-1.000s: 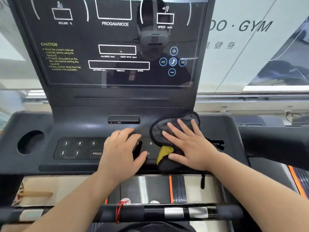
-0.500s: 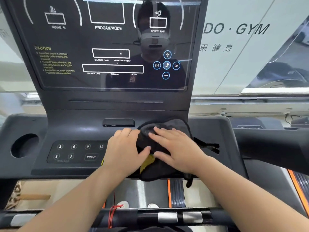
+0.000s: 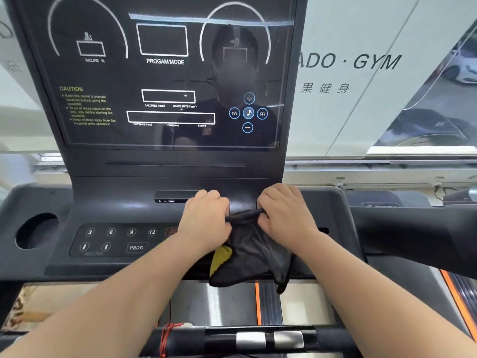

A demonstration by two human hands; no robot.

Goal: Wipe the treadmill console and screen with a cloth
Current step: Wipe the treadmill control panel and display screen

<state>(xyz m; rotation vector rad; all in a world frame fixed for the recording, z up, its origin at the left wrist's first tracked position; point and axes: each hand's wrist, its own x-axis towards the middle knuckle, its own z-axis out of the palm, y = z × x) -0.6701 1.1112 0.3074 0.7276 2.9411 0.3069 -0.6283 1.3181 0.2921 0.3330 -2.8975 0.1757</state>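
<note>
Both hands, left hand (image 3: 206, 223) and right hand (image 3: 282, 215), grip the cloth (image 3: 254, 257) over the keypad (image 3: 118, 240), below the screen (image 3: 165, 73).

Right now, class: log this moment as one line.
left hand: grips cloth | right hand: grips cloth | cloth: bunched on console | screen: untouched

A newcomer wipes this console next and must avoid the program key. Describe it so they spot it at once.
Below the big dark screen lies the flat console, its keypad left of the left hand. On the keypad's lower row, right of two arrow keys, sits the PROG key: it bears letters, its neighbours numbers or arrows.
</note>
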